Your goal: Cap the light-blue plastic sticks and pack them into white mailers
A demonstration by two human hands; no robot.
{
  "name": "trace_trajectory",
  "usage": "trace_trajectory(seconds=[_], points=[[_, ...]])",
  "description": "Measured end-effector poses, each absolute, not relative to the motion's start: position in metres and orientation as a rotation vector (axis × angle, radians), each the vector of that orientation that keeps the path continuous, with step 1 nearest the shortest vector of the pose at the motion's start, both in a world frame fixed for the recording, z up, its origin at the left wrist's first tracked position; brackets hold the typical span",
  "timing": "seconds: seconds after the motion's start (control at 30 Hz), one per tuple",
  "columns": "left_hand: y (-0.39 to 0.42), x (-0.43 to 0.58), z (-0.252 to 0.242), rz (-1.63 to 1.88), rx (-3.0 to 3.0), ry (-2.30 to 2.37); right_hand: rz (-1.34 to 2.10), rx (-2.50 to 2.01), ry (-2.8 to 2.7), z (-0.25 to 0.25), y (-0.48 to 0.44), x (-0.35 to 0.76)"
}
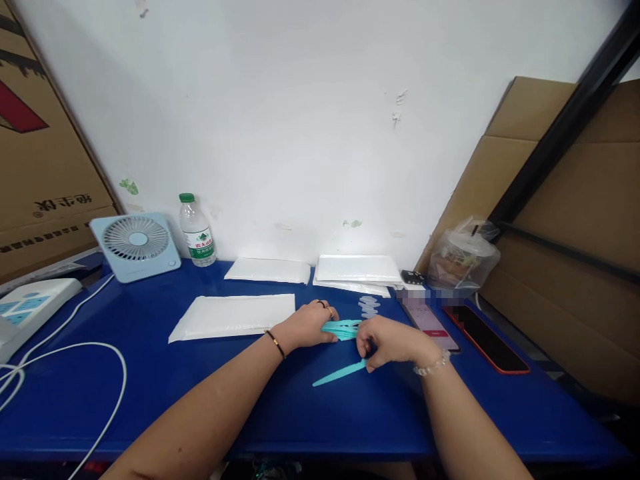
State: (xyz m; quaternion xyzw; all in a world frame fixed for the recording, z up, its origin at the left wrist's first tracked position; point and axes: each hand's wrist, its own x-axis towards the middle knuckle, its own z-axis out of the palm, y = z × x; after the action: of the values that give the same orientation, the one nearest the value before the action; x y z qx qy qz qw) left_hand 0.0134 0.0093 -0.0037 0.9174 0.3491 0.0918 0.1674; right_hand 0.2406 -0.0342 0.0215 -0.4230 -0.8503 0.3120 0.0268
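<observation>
My left hand (309, 325) rests on the blue table (150, 393) with its fingers closed on a small stack of teal plastic strips (344, 328). My right hand (386, 341) is just to its right, pinching one long pointed teal strip (336, 375) that slants down to the left on the table. The two hands almost touch. A little pile of pale translucent pieces (369, 307) lies just behind them.
A white padded envelope (233, 316) lies left of the hands, with more white envelopes (267, 270) and a stack (356, 270) by the wall. Also here: a small fan (136, 244), water bottle (197, 231), two phones (431, 323) (487, 339), a bagged drink cup (463, 257), white cables (107, 393), cardboard both sides.
</observation>
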Motion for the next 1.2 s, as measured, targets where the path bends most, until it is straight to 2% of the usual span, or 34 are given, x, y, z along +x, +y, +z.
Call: trace_trajectory(seconds=[0.17, 0.3, 0.47, 0.67, 0.8, 1.0, 1.2], points=[[0.009, 0.011, 0.002, 0.321, 2.565, 0.94, 0.989, -1.264, -2.638, 0.022, -0.037, 0.235], [0.004, 0.011, 0.016, 0.475, 2.454, 0.86, 0.993, -1.304, -2.408, 0.028, -0.035, 0.234], [-0.003, 0.008, 0.03, 0.277, 2.412, 0.836, 0.906, -1.275, -2.116, 0.028, -0.029, 0.235], [0.003, -0.01, 0.033, 0.55, 2.333, 1.123, 0.921, -1.199, -1.558, 0.027, -0.017, 0.253], [0.007, -0.014, 0.026, 0.675, 2.309, 1.154, 0.968, -1.152, -1.291, 0.02, -0.01, 0.254], [0.008, -0.017, 0.022, 0.738, 2.37, 1.171, 1.251, -1.053, -1.177, 0.013, -0.011, 0.237], [0.01, -0.019, 0.021, 0.742, 2.345, 1.157, 1.244, -1.063, -1.18, 0.011, -0.008, 0.232]])
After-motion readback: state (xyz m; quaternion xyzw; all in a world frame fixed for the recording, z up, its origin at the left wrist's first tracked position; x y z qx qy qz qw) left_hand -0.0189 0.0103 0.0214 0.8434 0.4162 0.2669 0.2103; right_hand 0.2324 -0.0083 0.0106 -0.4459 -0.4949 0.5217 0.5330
